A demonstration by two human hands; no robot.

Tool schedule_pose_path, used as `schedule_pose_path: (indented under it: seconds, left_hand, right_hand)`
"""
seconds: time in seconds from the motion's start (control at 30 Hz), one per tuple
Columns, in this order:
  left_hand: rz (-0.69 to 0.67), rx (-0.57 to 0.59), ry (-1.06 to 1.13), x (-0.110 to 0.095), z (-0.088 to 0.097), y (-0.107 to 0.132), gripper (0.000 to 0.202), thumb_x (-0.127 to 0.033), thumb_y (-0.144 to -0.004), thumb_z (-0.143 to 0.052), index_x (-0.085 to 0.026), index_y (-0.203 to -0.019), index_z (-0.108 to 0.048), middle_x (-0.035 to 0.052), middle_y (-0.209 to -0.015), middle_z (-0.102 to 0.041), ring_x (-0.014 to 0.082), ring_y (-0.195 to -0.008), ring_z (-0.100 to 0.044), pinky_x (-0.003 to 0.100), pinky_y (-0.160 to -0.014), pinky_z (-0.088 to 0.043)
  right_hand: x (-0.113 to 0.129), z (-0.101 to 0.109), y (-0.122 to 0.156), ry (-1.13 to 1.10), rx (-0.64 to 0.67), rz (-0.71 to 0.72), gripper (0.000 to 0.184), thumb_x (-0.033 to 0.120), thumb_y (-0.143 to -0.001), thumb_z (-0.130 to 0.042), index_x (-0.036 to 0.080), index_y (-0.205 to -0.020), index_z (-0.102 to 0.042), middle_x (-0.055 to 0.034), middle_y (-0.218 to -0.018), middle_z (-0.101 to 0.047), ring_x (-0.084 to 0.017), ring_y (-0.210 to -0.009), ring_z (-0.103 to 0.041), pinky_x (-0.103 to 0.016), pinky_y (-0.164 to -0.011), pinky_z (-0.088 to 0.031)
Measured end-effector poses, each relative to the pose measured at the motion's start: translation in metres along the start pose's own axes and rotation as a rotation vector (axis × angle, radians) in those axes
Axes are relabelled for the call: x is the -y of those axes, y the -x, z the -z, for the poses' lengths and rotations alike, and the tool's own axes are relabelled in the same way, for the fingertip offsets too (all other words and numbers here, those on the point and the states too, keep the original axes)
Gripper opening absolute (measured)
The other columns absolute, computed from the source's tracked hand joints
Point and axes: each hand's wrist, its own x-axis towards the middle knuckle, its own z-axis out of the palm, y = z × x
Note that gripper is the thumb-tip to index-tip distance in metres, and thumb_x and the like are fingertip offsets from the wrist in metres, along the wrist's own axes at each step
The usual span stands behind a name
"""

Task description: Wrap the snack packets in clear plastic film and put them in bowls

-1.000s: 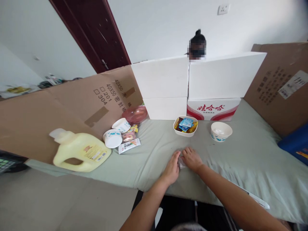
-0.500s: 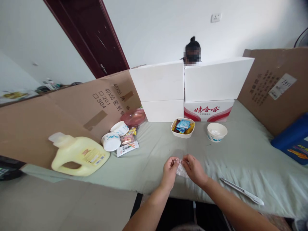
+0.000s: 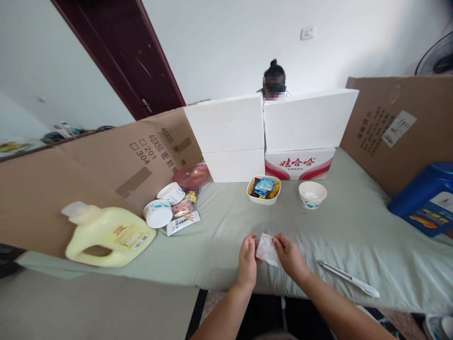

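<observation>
A small clear plastic packet is held between both my hands just above the green cloth near its front edge. My left hand pinches the packet's left edge. My right hand pinches its right edge. Beyond them stands a white bowl of wrapped snacks, and to its right a white bowl with nothing visible in it.
A yellow jug lies at left beside paper bowls, snack packets and a pink bowl. White boxes and cardboard sheets wall the cloth; a person sits behind. A blue container is at right, a white strip near my right arm.
My hands were flat on the cloth over the packet. They have lifted it and now hold it spread between pinched fingers. The view has shifted right.
</observation>
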Motion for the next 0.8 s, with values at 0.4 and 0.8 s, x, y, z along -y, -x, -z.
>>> schedule_pose_path:
  seconds: [0.4, 0.8]
  left_hand:
    - [0.081, 0.207, -0.163, 0.012, 0.010, -0.003, 0.048, -0.061, -0.071, -0.068, -0.016, -0.082, -0.055, -0.0069, -0.047, -0.051, 0.0082, -0.040, -0.044, 0.019, -0.043, -0.031]
    - [0.050, 0.306, 0.048, 0.018, 0.016, -0.004, 0.040, -0.050, -0.075, -0.072, -0.017, -0.090, -0.054, -0.0023, -0.070, -0.060, 0.0103, -0.057, -0.055, 0.021, -0.054, -0.041]
  right_hand:
    - [-0.018, 0.026, -0.020, 0.072, 0.034, 0.034, 0.024, 0.036, -0.085, -0.050, 0.021, -0.102, -0.059, -0.0058, -0.096, -0.069, -0.019, -0.085, -0.064, -0.030, -0.070, -0.049]
    - [0.001, -0.003, 0.018, 0.373, 0.239, 0.406, 0.037, 0.014, -0.076, -0.065, 0.022, -0.111, -0.058, -0.0069, -0.109, -0.066, -0.025, -0.101, -0.061, -0.039, -0.087, -0.049]
